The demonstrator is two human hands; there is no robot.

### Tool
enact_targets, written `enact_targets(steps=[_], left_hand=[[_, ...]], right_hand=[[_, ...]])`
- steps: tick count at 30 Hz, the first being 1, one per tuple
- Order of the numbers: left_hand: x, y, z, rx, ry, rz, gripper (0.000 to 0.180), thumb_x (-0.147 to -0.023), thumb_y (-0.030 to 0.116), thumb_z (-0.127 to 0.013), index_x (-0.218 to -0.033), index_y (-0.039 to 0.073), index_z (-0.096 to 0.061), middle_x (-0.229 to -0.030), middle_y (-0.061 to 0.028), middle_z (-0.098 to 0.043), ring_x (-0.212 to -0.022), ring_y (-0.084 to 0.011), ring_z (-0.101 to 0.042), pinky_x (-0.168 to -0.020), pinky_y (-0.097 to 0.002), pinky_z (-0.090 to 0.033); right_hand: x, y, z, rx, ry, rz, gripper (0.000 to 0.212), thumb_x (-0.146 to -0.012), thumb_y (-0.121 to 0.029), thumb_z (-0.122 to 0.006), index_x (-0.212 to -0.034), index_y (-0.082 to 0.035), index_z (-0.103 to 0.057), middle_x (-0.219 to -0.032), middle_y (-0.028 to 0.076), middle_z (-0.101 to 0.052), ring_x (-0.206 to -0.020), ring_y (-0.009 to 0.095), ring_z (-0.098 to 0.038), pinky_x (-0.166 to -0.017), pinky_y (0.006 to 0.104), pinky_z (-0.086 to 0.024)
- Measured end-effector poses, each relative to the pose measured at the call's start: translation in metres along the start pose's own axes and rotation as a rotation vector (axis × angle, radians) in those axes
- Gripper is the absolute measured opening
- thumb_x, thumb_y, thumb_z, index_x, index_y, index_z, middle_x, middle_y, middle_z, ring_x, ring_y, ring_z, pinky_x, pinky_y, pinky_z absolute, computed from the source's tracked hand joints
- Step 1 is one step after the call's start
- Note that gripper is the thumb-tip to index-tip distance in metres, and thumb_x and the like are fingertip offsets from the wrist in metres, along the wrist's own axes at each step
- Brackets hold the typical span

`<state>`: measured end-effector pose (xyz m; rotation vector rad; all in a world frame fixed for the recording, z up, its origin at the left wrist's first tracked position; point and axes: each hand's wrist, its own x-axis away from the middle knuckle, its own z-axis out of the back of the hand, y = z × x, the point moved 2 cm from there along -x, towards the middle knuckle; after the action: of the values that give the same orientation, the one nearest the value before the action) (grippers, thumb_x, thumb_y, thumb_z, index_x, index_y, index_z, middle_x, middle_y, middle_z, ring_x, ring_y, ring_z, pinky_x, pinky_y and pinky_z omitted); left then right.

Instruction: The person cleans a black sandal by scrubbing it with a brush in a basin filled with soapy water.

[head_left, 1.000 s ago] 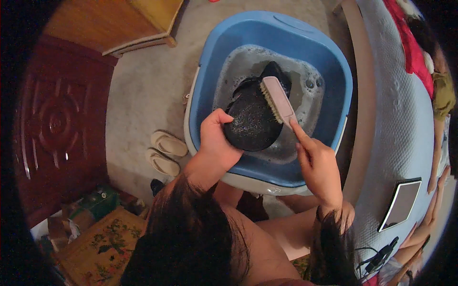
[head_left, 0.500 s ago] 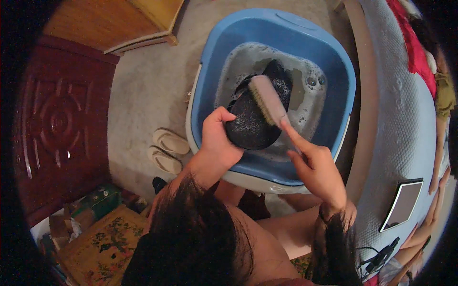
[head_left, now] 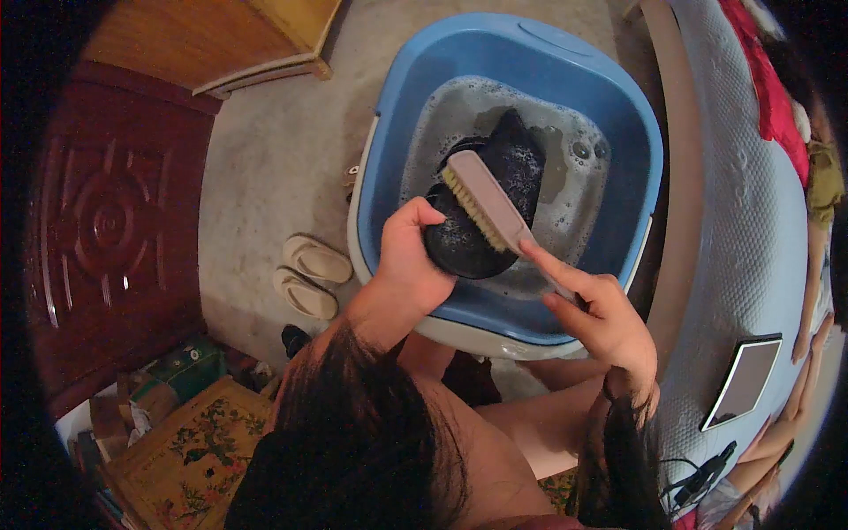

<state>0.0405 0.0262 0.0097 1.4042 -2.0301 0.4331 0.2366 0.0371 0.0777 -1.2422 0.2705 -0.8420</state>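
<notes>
A wet black item (head_left: 519,177), shaped like a cap with a rounded brim-like end, is tilted over soapy water in the blue basin (head_left: 630,132). Specks of foam cling to it. My left hand (head_left: 413,261) grips its near rounded end, thumb on top and the other fingers hidden beneath. My right hand (head_left: 609,322) is closed round the handle of a pale scrubbing brush (head_left: 486,201), its index finger stretched along the back. The brush's yellowish bristles lie against the black surface, slanting across it.
Beige flip-flops (head_left: 316,261) stand on the floor left of the basin. A bed with a light blue quilted cover (head_left: 733,221) runs along the right, bearing a tablet (head_left: 744,382) and black cables (head_left: 702,477). A wooden cabinet (head_left: 212,44) and dark red door (head_left: 115,221) are at left.
The brush has slid slightly down toward the near end of the black item and turned a little. My right hand has shifted right and nearer; my left hand keeps its grip.
</notes>
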Motion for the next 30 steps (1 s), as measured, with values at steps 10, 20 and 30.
enact_targets(steps=[10, 20, 30], left_hand=[[0.001, -0.002, -0.001, 0.002, -0.006, -0.016, 0.043, -0.067, 0.011, -0.042, -0.109, 0.006, -0.05, -0.101, -0.0125, -0.056, -0.095, -0.0279, -0.055, -0.088, -0.0409, -0.041], [-0.001, -0.003, -0.006, -0.043, -0.048, -0.015, 0.037, -0.067, 0.012, -0.043, -0.101, 0.002, -0.053, -0.098, -0.0122, -0.057, -0.089, -0.0278, -0.056, -0.085, -0.0408, -0.043], [-0.001, -0.006, -0.005, -0.061, -0.032, 0.045, 0.037, -0.066, 0.013, -0.044, -0.1, 0.002, -0.052, -0.095, -0.0111, -0.057, -0.092, -0.0267, -0.054, -0.086, -0.0392, -0.043]], right_hand=[[-0.002, -0.013, -0.012, 0.232, 0.138, -0.163, 0.055, -0.078, 0.0, -0.05, -0.129, -0.015, -0.039, -0.083, 0.024, -0.057, -0.078, 0.039, -0.057, -0.071, 0.0403, -0.045], [-0.005, -0.011, -0.012, 0.35, 0.205, -0.243, 0.058, -0.076, 0.0, -0.05, -0.13, -0.015, -0.037, -0.085, 0.025, -0.057, -0.079, 0.039, -0.057, -0.07, 0.0411, -0.045], [0.001, -0.015, -0.006, 0.357, 0.169, -0.288, 0.058, -0.076, 0.003, -0.05, -0.129, -0.015, -0.038, -0.093, 0.024, -0.057, -0.082, 0.039, -0.056, -0.071, 0.0408, -0.045]])
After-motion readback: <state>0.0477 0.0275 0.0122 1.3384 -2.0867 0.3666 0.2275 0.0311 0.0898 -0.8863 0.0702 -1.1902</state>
